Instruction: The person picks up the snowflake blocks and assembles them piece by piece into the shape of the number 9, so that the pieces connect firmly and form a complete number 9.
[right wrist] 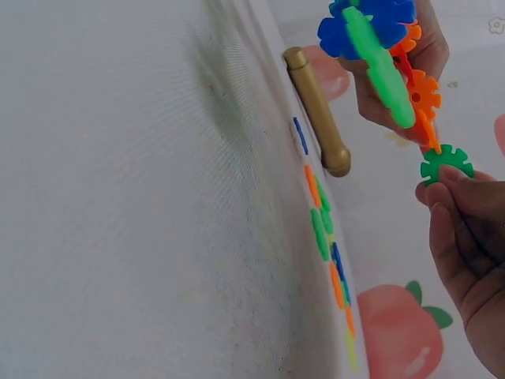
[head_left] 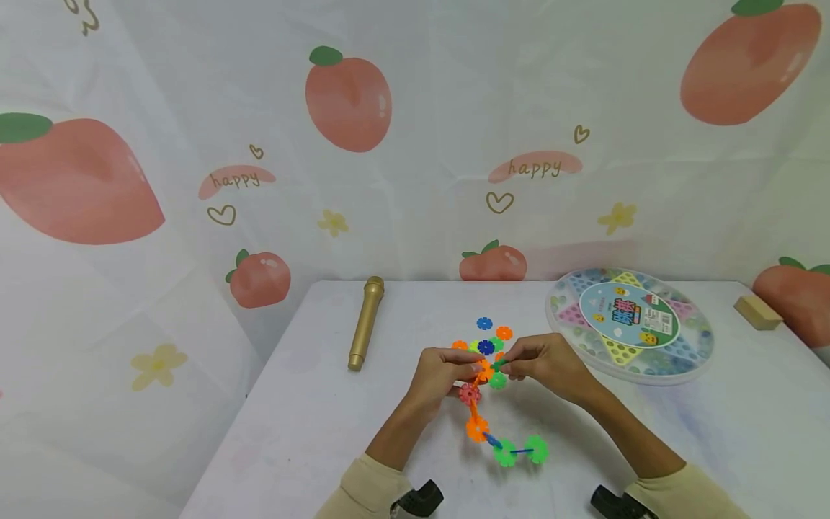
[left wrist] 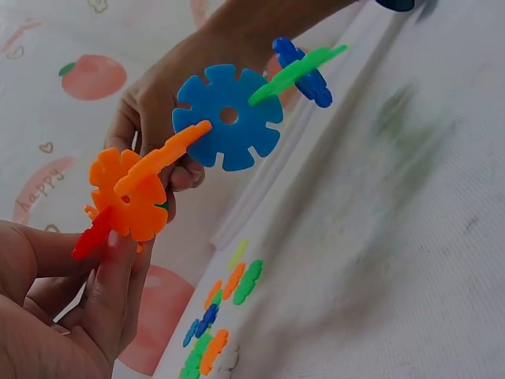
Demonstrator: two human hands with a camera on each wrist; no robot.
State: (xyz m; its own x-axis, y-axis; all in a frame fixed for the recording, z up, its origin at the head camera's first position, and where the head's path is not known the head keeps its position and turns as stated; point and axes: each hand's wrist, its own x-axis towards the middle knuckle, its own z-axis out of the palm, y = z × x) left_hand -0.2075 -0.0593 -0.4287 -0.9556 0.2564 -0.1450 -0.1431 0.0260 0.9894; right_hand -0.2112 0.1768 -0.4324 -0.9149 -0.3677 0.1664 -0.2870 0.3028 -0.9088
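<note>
Your left hand (head_left: 433, 376) pinches the chain of notched discs (head_left: 478, 430), right of the gold rod (head_left: 366, 324); your right hand (head_left: 551, 367) pinches a green disc (right wrist: 446, 159) against the chain's held end. The plastic looks light, stiff and perhaps slippery: grip rims beside the slots, since links may twist loose.

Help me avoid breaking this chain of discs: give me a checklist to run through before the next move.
1. Left hand grips the disc chain: ok.
2. Right hand pinches the green disc: ok.
3. Green disc fully seated in the chain: cannot tell; slot depth is unclear.
4. A hand free for another disc: not ok; both are occupied.
5. Spare discs on the table: ok, beyond the hands.
6. Gold stick apart from both hands: ok.
</note>
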